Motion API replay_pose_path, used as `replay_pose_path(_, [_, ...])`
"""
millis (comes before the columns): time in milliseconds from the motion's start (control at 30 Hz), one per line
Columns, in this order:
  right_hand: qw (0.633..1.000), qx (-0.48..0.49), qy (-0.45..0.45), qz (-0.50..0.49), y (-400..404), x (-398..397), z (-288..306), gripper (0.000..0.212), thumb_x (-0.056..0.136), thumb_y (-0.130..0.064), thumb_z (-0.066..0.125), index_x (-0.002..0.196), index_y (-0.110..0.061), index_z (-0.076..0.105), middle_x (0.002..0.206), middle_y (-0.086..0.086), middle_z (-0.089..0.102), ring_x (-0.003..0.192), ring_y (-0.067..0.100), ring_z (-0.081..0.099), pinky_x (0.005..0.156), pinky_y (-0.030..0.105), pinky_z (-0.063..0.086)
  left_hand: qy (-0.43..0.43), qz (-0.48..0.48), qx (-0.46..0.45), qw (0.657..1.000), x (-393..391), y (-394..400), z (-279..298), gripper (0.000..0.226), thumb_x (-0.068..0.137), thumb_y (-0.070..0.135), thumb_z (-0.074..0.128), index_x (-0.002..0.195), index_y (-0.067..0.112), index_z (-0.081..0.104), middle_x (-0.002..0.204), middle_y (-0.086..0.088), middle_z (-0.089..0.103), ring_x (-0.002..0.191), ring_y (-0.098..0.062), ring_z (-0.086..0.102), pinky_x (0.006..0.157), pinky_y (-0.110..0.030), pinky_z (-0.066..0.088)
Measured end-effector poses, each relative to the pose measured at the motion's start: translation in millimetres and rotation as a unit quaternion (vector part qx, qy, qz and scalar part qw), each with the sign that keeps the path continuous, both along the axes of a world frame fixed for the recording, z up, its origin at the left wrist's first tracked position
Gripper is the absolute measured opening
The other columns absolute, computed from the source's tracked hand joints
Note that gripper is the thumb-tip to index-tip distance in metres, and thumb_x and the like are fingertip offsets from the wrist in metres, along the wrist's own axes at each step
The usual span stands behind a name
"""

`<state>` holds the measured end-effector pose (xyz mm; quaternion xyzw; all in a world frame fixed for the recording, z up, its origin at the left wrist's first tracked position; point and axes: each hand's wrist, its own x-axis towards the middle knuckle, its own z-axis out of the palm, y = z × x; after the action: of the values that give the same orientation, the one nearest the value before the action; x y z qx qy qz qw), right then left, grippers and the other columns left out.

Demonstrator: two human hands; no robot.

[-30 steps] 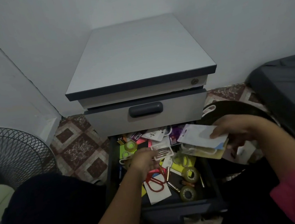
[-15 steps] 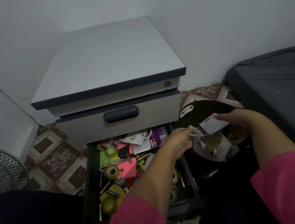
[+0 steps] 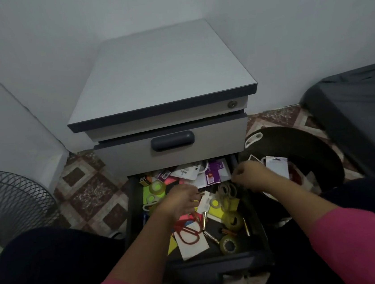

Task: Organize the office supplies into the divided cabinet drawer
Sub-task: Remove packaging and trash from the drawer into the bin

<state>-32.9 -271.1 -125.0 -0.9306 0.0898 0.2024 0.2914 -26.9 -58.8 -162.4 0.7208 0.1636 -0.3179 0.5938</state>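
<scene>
The bottom drawer (image 3: pixel 260 231) of a smooth grey laminate cabinet (image 3: pixel 160 75) stands pulled out, its dark walls framing a loose heap of office supplies. Near the drawer's front edge lie red-handled scissors (image 3: pixel 188 231) on a flat white card (image 3: pixel 193 246), and at the front right corner a glossy ring of clear tape (image 3: pixel 228 244); another tape roll (image 3: pixel 234 220) sits just behind it. Thin metal cylinders, hard to identify, lie between them. Along the left wall are yellow-green sheets and 1 more tape roll (image 3: pixel 156 187). At the back edge, partly hidden under the closed drawer above, are white and purple packets (image 3: pixel 213 174).

The left hand (image 3: pixel 181 201) reaches down into the middle of the drawer, fingers curled into the pile; what it grips, if anything, cannot be told. The right hand (image 3: pixel 249 177) hovers at the drawer's right wall, fingertips pinched together, but any item between them is too small and dim to make out.

Right of the drawer, on the patterned tiled floor, a round black bag (image 3: pixel 306 147) holds white cards (image 3: pixel 277 167), partly hidden. A wire-mesh fan guard (image 3: pixel 8 199) is cut off at the left.
</scene>
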Motion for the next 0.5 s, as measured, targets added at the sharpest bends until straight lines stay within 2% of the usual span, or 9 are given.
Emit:
replay_pose_path(67, [0.998, -0.027, 0.021, 0.054, 22.9, -8.0, -15.0, 0.026, 0.091, -0.03, 0.058, 0.101, -0.01, 0.072, 0.102, 0.008, 0.068, 0.095, 0.022, 0.063, 0.086, 0.032, 0.051, 0.012, -0.011, 0.036, 0.999, -8.0, 17.7, -3.9, 0.02, 0.099, 0.02, 0.05, 0.111, 0.008, 0.059, 0.104, -0.012, 0.066, 0.091, -0.022, 0.064, 0.073, -0.029, 0.052])
replay_pose_path(133, [0.99, -0.048, 0.07, 0.113, 40.8, -17.8, -29.8, 0.025, 0.09, -0.028, 0.058, 0.104, -0.012, 0.07, 0.106, 0.008, 0.066, 0.097, 0.021, 0.063, 0.088, 0.035, 0.053, 0.03, -0.053, 0.085, 0.995, -16.1, 30.2, -7.1, 0.021, 0.098, 0.02, 0.051, 0.106, 0.006, 0.063, 0.093, -0.008, 0.069, 0.085, -0.018, 0.066, 0.07, -0.026, 0.052])
replay_pose_path(200, [0.968, -0.086, 0.137, 0.192, 54.6, -28.3, -40.1, 0.025, 0.087, -0.024, 0.062, 0.108, -0.011, 0.069, 0.109, 0.009, 0.066, 0.1, 0.022, 0.064, 0.088, 0.035, 0.054, 0.072, -0.121, 0.123, 0.982, -23.0, 39.7, -13.2, 0.015, 0.095, 0.018, 0.056, 0.097, 0.007, 0.065, 0.084, -0.005, 0.069, 0.081, -0.017, 0.065, 0.072, -0.027, 0.051])
replay_pose_path(300, [0.925, -0.126, 0.211, 0.289, 69.1, -44.3, -47.9, 0.031, 0.087, -0.02, 0.066, 0.115, -0.008, 0.067, 0.117, 0.012, 0.064, 0.106, 0.026, 0.062, 0.086, 0.034, 0.051, 0.174, -0.23, 0.14, 0.947, -32.1, 45.5, -24.5, 0.013, 0.096, 0.018, 0.053, 0.092, 0.009, 0.061, 0.086, -0.003, 0.067, 0.085, -0.016, 0.063, 0.071, -0.032, 0.05])
replay_pose_path(400, [0.905, -0.144, 0.232, 0.326, 75.3, -52.1, -50.3, 0.035, 0.089, -0.02, 0.063, 0.121, -0.005, 0.064, 0.121, 0.014, 0.063, 0.109, 0.029, 0.06, 0.086, 0.034, 0.05, 0.223, -0.301, 0.163, 0.913, -35.9, 45.3, -36.2, 0.015, 0.097, 0.02, 0.049, 0.084, 0.014, 0.056, 0.083, 0.0, 0.064, 0.076, -0.012, 0.058, 0.064, -0.027, 0.043])
replay_pose_path(500, [0.906, -0.143, 0.244, 0.316, 75.6, -53.6, -49.6, 0.035, 0.09, -0.021, 0.062, 0.121, -0.007, 0.065, 0.122, 0.013, 0.063, 0.109, 0.029, 0.062, 0.087, 0.035, 0.05, 0.227, -0.321, 0.179, 0.902, -34.9, 46.6, -40.6, 0.016, 0.096, 0.019, 0.051, 0.082, 0.015, 0.057, 0.073, 0.003, 0.068, 0.069, -0.01, 0.056, 0.061, -0.023, 0.042])
